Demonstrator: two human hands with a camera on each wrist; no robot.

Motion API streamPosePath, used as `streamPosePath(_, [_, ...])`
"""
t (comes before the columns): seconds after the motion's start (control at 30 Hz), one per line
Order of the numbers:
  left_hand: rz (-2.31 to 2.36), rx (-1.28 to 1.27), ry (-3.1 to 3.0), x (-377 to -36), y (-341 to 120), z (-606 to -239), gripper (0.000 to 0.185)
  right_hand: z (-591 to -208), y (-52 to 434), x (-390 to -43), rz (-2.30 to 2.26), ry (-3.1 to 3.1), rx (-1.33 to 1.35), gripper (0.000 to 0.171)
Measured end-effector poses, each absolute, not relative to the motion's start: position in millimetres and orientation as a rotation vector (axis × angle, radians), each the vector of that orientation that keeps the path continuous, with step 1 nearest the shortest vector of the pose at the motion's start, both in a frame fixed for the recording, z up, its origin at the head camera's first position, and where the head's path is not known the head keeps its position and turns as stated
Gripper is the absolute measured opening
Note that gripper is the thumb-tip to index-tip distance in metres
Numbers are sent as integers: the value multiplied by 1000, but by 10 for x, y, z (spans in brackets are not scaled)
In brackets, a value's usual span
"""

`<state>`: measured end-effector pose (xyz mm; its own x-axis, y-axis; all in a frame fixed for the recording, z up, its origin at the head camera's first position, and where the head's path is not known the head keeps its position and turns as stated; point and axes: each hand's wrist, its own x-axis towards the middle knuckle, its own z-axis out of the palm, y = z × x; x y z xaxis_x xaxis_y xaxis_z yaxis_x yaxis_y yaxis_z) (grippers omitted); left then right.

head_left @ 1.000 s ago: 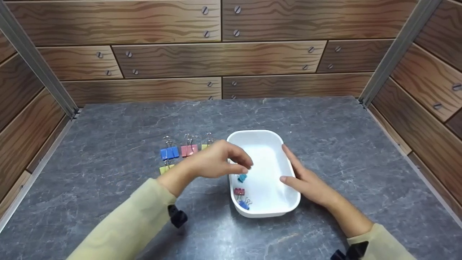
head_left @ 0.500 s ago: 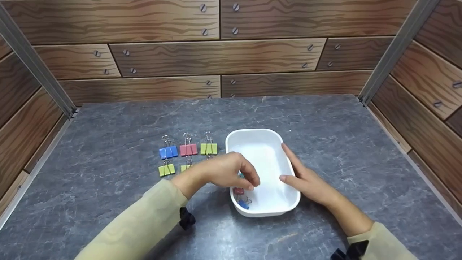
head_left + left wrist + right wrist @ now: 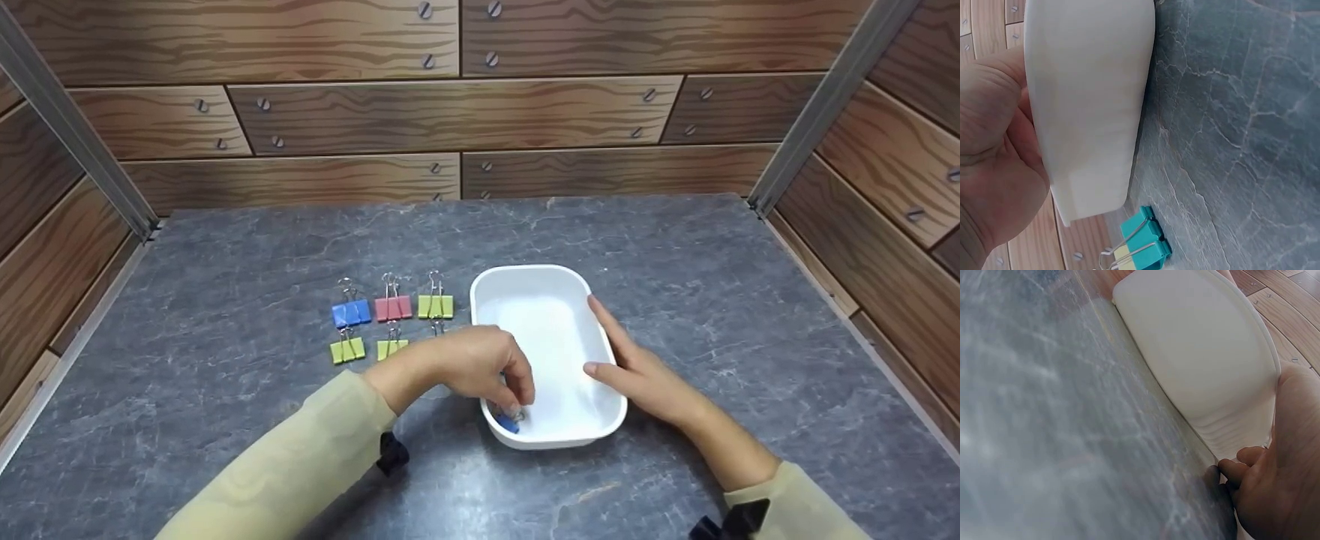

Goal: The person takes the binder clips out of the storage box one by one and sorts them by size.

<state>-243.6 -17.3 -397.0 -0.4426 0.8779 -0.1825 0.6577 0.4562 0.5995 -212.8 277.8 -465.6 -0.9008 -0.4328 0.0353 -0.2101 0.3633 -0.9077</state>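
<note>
My left hand [image 3: 480, 367] is down inside the white tray [image 3: 551, 279], at its 7 o'clock corner, fingers [image 3: 519, 390] curled and closing on a clip there. I can't tell whether the pinch has actually caught it; knuckles hide the contact. A blue binder clip [image 3: 509, 424] peeks out just under my fingertips, touching or nearly so. Right hand [image 3: 645, 379] lies flat along the tray's 3 o'clock wall, fingers straight & together, thumb on the rim, bracing it on the grey tabletop [image 3: 225, 247].

Outside, at the tray's 9 o'clock, sorted clips sit in two rows: blue clip [image 3: 351, 313], pink clip [image 3: 393, 307], green clip [image 3: 435, 305] in back; yellow-green clip [image 3: 346, 349] and a second yellow-green one [image 3: 391, 347] in front. A teal clip [image 3: 1143, 239] shows in the left wrist view, beside the tray wall.

Step in hand, I'd judge: picking a clip out of the tray. Next move wants a firm pinch on the wire handles, a straight lift clear of the rim, then across toward 9 o'clock w/o nudging the rows.
</note>
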Motion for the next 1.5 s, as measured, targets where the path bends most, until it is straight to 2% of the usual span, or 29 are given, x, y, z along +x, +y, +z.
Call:
streamPosePath(1.07, [461, 1309, 2306, -2423, -117, -3965, 6, -4633, 2768, -2122, -1574, 2398, -577, 89])
streamPosePath(1.5, [952, 1232, 2131, -2436, -167, -4012, 5, -4646, 2771, -2127, -1545, 2429, -582, 89])
